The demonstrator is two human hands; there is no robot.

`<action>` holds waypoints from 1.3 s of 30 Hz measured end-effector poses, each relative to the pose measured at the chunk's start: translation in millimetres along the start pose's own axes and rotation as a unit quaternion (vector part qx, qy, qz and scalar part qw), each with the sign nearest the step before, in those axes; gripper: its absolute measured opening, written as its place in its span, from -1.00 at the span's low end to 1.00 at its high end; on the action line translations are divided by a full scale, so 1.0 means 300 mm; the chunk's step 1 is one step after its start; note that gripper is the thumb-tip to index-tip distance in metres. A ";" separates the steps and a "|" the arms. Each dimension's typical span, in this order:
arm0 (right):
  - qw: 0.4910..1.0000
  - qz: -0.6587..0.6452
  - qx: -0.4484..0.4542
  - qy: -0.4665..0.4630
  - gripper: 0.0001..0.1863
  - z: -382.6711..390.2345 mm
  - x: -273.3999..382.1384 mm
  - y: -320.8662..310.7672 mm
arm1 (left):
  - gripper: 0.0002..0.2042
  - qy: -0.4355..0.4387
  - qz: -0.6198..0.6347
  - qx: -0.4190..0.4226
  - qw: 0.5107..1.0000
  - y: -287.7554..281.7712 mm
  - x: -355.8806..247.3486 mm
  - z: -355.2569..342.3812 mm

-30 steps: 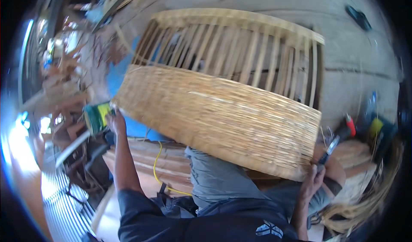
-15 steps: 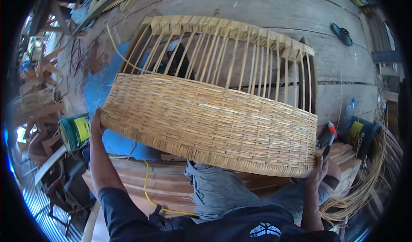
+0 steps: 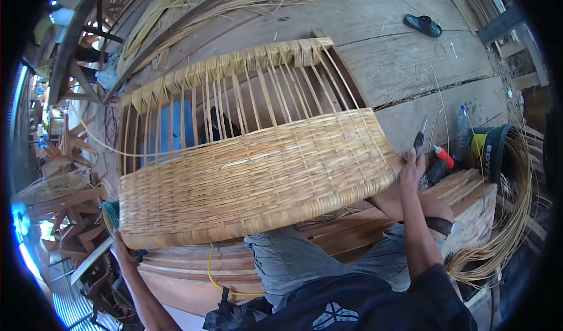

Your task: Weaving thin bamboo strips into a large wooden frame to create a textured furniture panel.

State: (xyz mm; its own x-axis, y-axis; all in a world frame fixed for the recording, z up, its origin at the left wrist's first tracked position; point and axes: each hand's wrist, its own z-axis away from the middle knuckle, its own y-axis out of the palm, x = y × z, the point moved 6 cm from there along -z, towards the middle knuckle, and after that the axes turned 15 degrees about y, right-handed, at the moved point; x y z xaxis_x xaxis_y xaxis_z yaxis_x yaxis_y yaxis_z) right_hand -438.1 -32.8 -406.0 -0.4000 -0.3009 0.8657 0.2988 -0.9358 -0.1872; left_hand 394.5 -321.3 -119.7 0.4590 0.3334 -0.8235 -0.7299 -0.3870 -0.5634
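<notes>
A rattan seat panel (image 3: 252, 184) spans the middle of the head view, its near half tightly woven, its far half open with parallel canes (image 3: 246, 102) up to a wrapped rail (image 3: 223, 61). A loose cane (image 3: 102, 146) arcs over the left part. My left hand (image 3: 119, 244) grips the panel's near left corner, fingers partly hidden behind it. My right hand (image 3: 411, 170) is closed on a dark-handled tool (image 3: 420, 137) with a slim metal blade, its point upward, beside the panel's right end.
Below the panel lie wooden planks (image 3: 176, 260) and a yellow cord (image 3: 214, 275). At right are a red-handled tool (image 3: 444, 157), plastic bottle (image 3: 462, 131), dark bucket (image 3: 487, 146) and cane coils (image 3: 481, 260). A sandal (image 3: 422, 25) lies beyond; cane bundles (image 3: 217, 0) lie at the top.
The panel has turned counterclockwise in view, its right end higher and left end lower. Both hands moved with it. The surroundings have shifted as my head moved.
</notes>
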 end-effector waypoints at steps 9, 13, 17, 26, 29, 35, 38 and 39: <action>0.876 0.436 -0.108 -0.176 -0.74 0.102 0.189 0.145 | -0.50 -0.041 0.170 0.057 0.983 -0.007 0.172 0.419; 0.915 0.372 0.059 -0.142 -0.73 0.436 0.283 0.295 | -0.53 -0.082 0.258 -0.019 0.962 0.011 0.072 0.801; 0.937 0.289 0.078 -0.182 -0.78 0.603 0.159 0.301 | -0.53 -0.089 0.371 0.103 0.919 0.069 -0.111 1.021; 0.874 0.434 -0.021 -0.216 -0.76 0.655 0.182 0.227 | -0.53 -0.177 0.336 0.174 0.908 0.034 0.007 1.244; 0.835 0.482 -0.066 -0.258 -0.75 0.669 0.188 0.231 | -0.51 -0.138 0.261 0.223 0.929 0.034 -0.065 1.239; 0.891 0.392 0.041 -0.226 -0.62 0.747 0.280 0.202 | -0.40 -0.071 0.192 0.345 0.916 0.023 0.005 1.199; 0.941 0.325 0.017 -0.090 -0.71 0.895 0.403 0.046 | -0.47 0.035 0.026 0.381 0.923 -0.055 -0.019 1.119; 0.949 0.276 0.017 -0.154 -0.73 0.905 0.425 -0.022 | -0.54 0.076 -0.136 0.421 0.893 -0.073 -0.019 1.069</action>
State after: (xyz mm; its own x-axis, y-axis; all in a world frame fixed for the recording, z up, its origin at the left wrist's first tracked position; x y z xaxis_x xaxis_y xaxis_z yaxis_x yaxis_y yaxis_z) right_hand -255.8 -15.0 -168.4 0.0963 -0.6696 0.7364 0.4182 -0.6442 -0.6404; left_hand 245.4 -38.9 -81.7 0.6942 0.1709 -0.6993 -0.6736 0.4968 -0.5473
